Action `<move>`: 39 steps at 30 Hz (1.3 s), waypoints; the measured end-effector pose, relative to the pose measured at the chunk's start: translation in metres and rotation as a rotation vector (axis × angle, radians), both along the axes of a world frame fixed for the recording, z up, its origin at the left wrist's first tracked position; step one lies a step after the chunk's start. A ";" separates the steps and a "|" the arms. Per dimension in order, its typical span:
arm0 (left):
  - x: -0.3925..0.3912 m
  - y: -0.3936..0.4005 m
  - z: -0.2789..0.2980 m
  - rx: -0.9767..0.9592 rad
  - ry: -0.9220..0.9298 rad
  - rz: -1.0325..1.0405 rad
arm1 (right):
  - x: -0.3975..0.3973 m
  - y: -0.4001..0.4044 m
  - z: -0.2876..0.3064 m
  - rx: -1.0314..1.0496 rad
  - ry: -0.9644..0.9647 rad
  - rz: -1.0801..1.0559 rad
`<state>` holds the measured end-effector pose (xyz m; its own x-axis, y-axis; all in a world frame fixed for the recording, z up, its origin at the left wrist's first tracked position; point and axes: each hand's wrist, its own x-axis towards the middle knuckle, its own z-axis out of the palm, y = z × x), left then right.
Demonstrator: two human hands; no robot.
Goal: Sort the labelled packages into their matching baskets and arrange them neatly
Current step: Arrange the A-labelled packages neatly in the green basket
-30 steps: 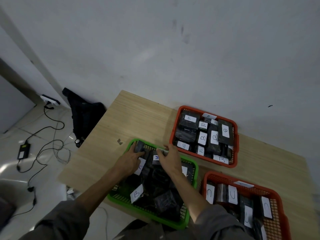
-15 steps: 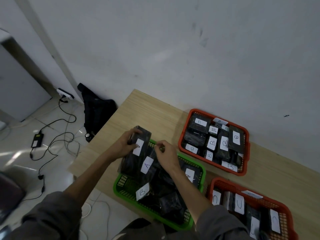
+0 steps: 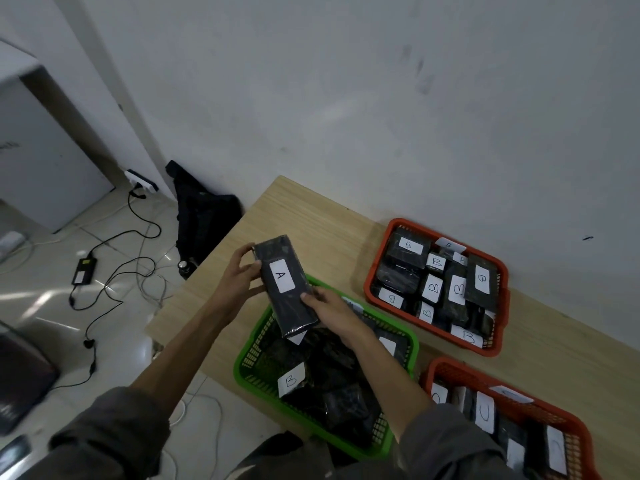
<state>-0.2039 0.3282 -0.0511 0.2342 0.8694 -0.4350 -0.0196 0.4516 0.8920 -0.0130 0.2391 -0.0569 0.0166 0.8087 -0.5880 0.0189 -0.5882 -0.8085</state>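
I hold a long black package with a white label marked A [image 3: 284,282] above the far left corner of the green basket [image 3: 252,355]. My left hand [image 3: 239,275] grips its upper left edge, and my right hand [image 3: 332,313] grips its lower right end. Inside the green basket lie several black packages, one labelled B [image 3: 291,379]. The orange basket at the back right [image 3: 377,268] is filled with packages labelled B. Another orange basket at the near right [image 3: 460,372] holds packages labelled C.
All three baskets stand on a wooden table [image 3: 311,216] against a white wall. Left of the table, the tiled floor carries a black bag [image 3: 201,216], a power adapter [image 3: 83,270] and trailing cables. The table's left edge runs beside my left hand.
Both hands were down in the green basket; they have since lifted the package labelled A out of it and now hold it above the basket's far left corner.
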 end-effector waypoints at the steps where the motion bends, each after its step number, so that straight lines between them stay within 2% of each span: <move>1: 0.000 0.002 0.001 0.032 0.031 -0.026 | 0.000 -0.001 0.000 -0.013 -0.028 0.034; 7: 0.025 0.007 -0.003 0.157 0.295 -0.371 | -0.013 -0.027 -0.020 -0.146 -0.147 0.230; 12: 0.048 -0.005 -0.024 0.360 0.597 -0.695 | 0.006 -0.042 -0.027 -0.157 -0.358 0.373; 15: 0.053 -0.013 -0.036 0.417 0.781 -0.719 | 0.015 -0.049 -0.027 -0.139 -0.453 0.451; 18: 0.054 -0.020 -0.043 0.466 0.884 -0.676 | 0.009 -0.057 -0.029 -0.159 -0.561 0.569; 24: 0.046 -0.029 -0.035 0.565 0.836 -0.586 | -0.012 -0.078 -0.037 -0.102 -0.645 0.789; 31: 0.038 -0.052 -0.016 0.579 0.815 -0.546 | 0.004 -0.085 -0.023 0.064 -0.644 0.785; 36: 0.059 -0.062 0.004 0.532 0.703 -0.570 | 0.041 -0.072 0.011 0.108 -0.513 0.664; 39: 0.081 -0.061 0.015 0.489 0.619 -0.650 | 0.071 -0.065 0.033 0.165 -0.439 0.478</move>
